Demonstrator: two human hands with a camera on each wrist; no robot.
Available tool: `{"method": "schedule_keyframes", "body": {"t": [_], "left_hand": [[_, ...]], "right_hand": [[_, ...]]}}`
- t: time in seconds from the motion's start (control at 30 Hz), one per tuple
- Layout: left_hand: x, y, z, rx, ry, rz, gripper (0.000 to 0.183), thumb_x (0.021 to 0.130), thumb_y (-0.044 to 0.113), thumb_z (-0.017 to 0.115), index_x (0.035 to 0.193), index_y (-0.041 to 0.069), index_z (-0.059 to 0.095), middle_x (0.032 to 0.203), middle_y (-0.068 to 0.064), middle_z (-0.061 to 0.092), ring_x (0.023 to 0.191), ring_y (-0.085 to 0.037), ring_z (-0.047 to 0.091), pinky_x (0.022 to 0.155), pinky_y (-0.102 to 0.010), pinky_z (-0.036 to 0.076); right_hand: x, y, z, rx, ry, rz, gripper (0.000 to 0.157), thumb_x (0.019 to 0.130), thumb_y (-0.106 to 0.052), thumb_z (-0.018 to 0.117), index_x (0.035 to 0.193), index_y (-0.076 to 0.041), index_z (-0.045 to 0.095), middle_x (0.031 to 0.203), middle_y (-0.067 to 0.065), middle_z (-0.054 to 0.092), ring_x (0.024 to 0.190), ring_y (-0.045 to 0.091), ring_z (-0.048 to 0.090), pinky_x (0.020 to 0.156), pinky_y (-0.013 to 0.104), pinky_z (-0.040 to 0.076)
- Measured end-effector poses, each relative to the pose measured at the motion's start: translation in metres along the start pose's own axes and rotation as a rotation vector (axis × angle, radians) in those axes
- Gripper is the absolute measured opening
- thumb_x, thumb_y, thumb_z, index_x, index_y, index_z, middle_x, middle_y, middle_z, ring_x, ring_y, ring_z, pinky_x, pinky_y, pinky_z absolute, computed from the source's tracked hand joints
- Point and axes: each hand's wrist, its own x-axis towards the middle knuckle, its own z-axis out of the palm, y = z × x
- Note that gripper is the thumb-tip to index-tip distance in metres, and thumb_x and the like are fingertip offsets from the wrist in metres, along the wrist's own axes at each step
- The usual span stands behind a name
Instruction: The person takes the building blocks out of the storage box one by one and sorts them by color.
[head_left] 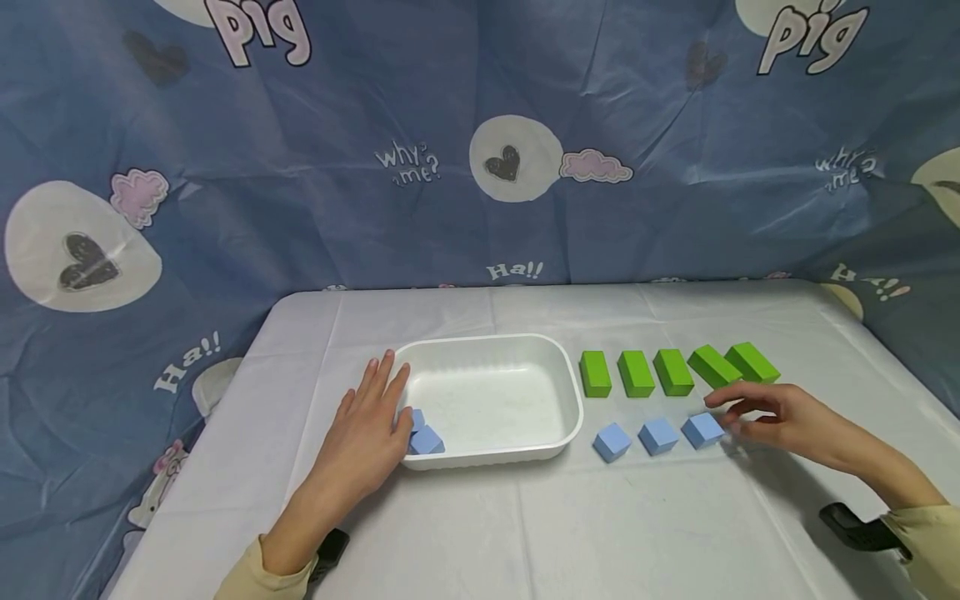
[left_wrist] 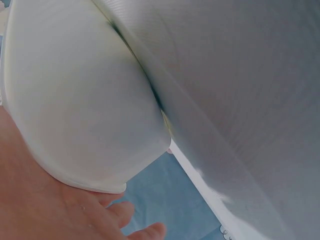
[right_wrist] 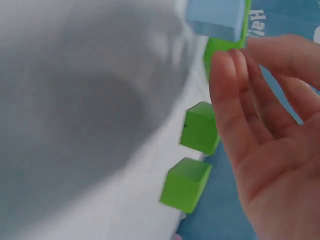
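My left hand (head_left: 363, 433) rests with straight fingers along the left rim of a white tray (head_left: 487, 458). Inside the tray's near left corner lie blue blocks (head_left: 426, 441), partly hidden by that hand. The left wrist view has the tray wall (left_wrist: 85, 100) filling much of it, with the hand at its edge. To the right of the tray, three blue cubes (head_left: 658, 437) stand in a row. Beside the rightmost blue cube (head_left: 702, 431) is my right hand (head_left: 780, 419), its fingers loosely bent and the fingertips close to the cube (right_wrist: 215, 19), nothing gripped.
Several green blocks (head_left: 636, 374) form a row behind the blue cubes; the two rightmost (head_left: 752, 362) sit at an angle. A white cloth covers the table (head_left: 600, 533). Blue printed fabric (head_left: 420, 225) hangs behind it. Both wrists carry a dark strap (head_left: 862, 531).
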Motion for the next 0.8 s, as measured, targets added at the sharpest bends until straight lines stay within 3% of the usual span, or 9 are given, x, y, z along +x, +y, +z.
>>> {"method": "schedule_keyframes", "body": {"t": [0.23,0.4,0.63,0.8], "left_hand": [[0.000,0.000,0.000,-0.003,-0.011,-0.010,0.056,0.101,0.024,0.041,0.153,0.004,0.034,0.163,-0.013,0.013,0.149,-0.030,0.006,0.111,-0.063,0.015],[-0.001,-0.001,0.000,-0.008,-0.009,-0.012,0.056,0.101,0.023,0.041,0.152,0.003,0.034,0.163,-0.013,0.013,0.149,-0.030,0.007,0.111,-0.064,0.015],[-0.001,-0.001,0.001,-0.009,-0.009,-0.018,0.056,0.101,0.023,0.042,0.153,0.003,0.033,0.163,-0.013,0.013,0.149,-0.030,0.007,0.111,-0.064,0.015],[0.000,-0.002,0.001,-0.006,-0.014,-0.018,0.057,0.101,0.025,0.041,0.153,0.004,0.033,0.163,-0.011,0.013,0.150,-0.028,0.005,0.112,-0.063,0.015]], "right_hand": [[0.010,-0.021,0.005,-0.093,0.155,-0.002,0.030,0.092,0.000,0.067,0.122,-0.003,0.063,0.111,0.013,0.066,0.092,0.013,0.064,0.077,0.022,0.054],[0.021,-0.037,0.014,-0.108,0.232,-0.023,0.030,0.090,0.001,0.068,0.120,-0.005,0.065,0.106,0.009,0.068,0.090,0.014,0.064,0.079,0.019,0.052],[0.040,-0.059,0.028,-0.064,0.287,-0.051,0.035,0.090,0.002,0.068,0.124,-0.006,0.064,0.111,0.010,0.066,0.096,0.010,0.064,0.081,0.018,0.051],[0.053,-0.072,0.039,-0.082,0.308,-0.063,0.032,0.090,-0.003,0.070,0.120,-0.012,0.067,0.118,0.004,0.066,0.097,0.011,0.065,0.082,0.018,0.051]]}}
